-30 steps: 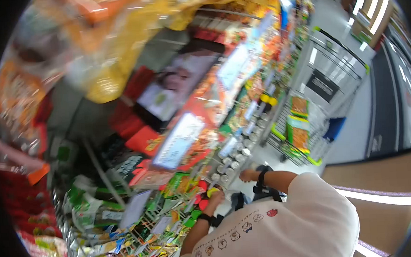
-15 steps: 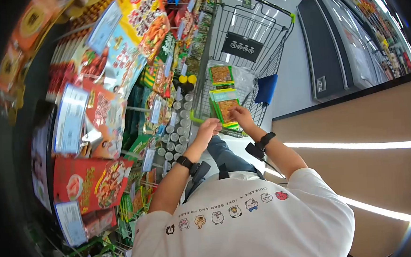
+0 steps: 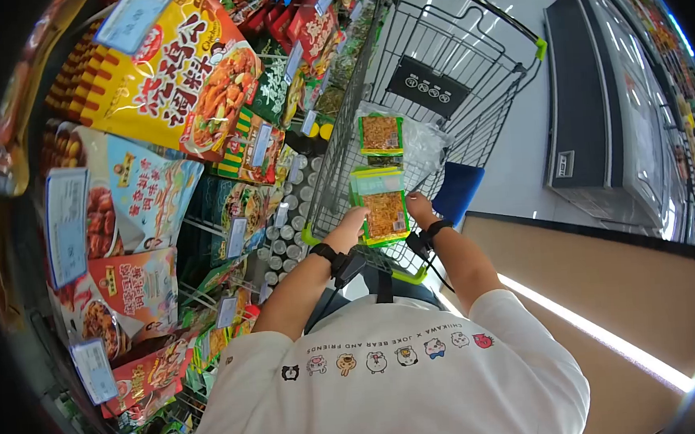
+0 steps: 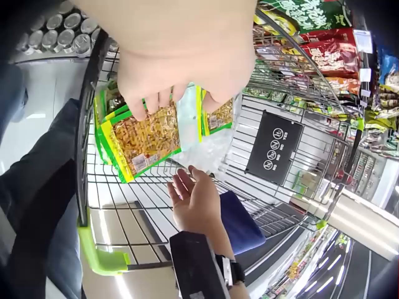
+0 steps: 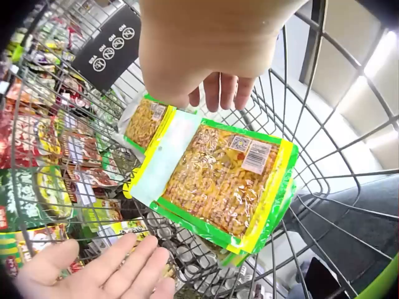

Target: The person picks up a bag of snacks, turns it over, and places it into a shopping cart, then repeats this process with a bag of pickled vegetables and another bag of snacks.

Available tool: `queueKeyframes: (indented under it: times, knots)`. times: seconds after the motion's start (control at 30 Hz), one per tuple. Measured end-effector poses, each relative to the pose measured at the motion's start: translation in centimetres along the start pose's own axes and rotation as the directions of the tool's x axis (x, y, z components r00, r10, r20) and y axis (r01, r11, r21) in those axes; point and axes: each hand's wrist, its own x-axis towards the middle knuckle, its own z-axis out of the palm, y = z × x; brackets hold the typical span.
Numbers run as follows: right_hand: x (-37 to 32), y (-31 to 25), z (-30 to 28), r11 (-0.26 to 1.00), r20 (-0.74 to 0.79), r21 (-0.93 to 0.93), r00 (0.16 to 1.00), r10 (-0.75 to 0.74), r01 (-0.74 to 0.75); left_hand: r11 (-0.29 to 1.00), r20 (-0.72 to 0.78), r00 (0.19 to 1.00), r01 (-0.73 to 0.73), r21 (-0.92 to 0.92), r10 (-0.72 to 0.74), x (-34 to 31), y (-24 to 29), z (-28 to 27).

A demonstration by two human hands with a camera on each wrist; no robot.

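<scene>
A green-and-yellow food packet with brown contents lies in the shopping cart, overlapping other green packaging beneath it. Beside its left edge is my left hand, palm up with fingers extended in the right wrist view. My right hand hovers by the packet's other side, fingers loosely bent and holding nothing. Farther into the cart rests a similar, smaller-looking packet, next to clear crumpled plastic.
Shelves of seasoning pouches run close along the left, with several silver-topped cans low down. A dark blue flap hangs at the cart's right side. Beyond it stand a grey freezer and a beige panel.
The view has swung from the shelf to the cart, which now appears nearer. Both hands have come from beside the shelf to over the cart, then spread apart to either side of the packet.
</scene>
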Motion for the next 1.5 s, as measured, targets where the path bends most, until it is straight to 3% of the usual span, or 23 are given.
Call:
queueKeyframes:
  times: [0.03,0.1,0.17,0.2,0.3,0.5,0.6,0.7,0.9,0.97,1.17,1.3,1.4,1.47,1.5]
  knots:
    - [0.4,0.1,0.3,0.999,0.023,-0.033,1.0,0.01,-0.009,0.994,0.059,0.998,-0.021,0.111,0.014,0.3,0.0,-0.6]
    - [1.0,-0.1,0.7,0.996,0.066,-0.091,0.997,0.033,-0.027,0.992,0.041,0.998,0.052,0.118,-0.057,1.5,0.1,-0.8]
    - [1.1,-0.4,0.6,0.991,0.13,-0.074,0.984,0.121,-0.112,0.968,-0.085,0.968,0.226,-0.108,-0.235,3.1,-0.1,0.3]
    - [1.5,-0.3,0.7,0.988,0.136,-0.068,0.98,0.148,-0.14,0.964,-0.134,0.96,0.229,-0.133,-0.247,3.3,-0.2,0.4]
    - [2.7,0.0,0.6,0.982,0.192,-0.038,0.963,0.19,-0.187,0.97,-0.15,0.958,0.239,-0.046,-0.244,3.5,0.1,0.3]
    - [3.0,0.8,2.6,0.972,0.252,0.018,0.942,0.223,-0.235,0.967,-0.091,0.963,0.249,-0.056,-0.253,4.6,-0.2,-1.0]
    - [1.6,0.0,2.5,0.965,0.256,0.025,0.935,0.245,-0.259,0.945,-0.121,0.937,0.323,-0.058,-0.328,3.6,1.4,-0.5]
    - [0.6,-0.5,1.8,0.953,0.201,0.032,0.936,0.289,-0.301,0.936,-0.041,0.947,0.308,-0.169,-0.319,7.1,-2.4,-2.0]
    - [1.2,0.6,1.9,0.944,0.228,0.012,0.92,0.319,-0.331,0.969,-0.053,0.971,0.236,0.067,-0.233,8.3,-3.7,-2.3]
    - [1.8,1.5,2.8,0.95,0.288,0.028,0.913,0.289,-0.31,0.975,-0.053,0.975,0.22,0.039,-0.218,6.3,-1.7,-1.3]
    - [-0.8,-1.9,1.7,0.835,0.235,0.385,0.917,0.323,-0.393,0.961,-0.134,0.955,0.273,0.035,-0.266,6.6,-2.1,-1.6]
    - [-1.9,-3.6,0.2,0.889,0.16,0.344,0.952,0.262,-0.302,0.963,-0.216,0.939,0.264,-0.051,-0.269,3.9,0.0,-0.7]
    - [-3.0,-4.2,-1.7,0.898,0.016,0.438,0.999,0.032,-0.036,0.983,-0.11,0.98,-0.154,0.096,0.164,12.7,-8.7,-5.6]
    - [-4.4,-6.2,-4.3,0.901,-0.149,0.388,0.978,-0.147,0.194,0.932,-0.19,0.915,-0.332,0.144,0.355,6.0,-2.9,-3.3]
    - [-5.6,-8.0,-6.3,0.878,-0.13,0.433,0.978,-0.161,0.202,0.894,-0.224,0.867,-0.415,0.172,0.445,2.2,0.2,-2.1]
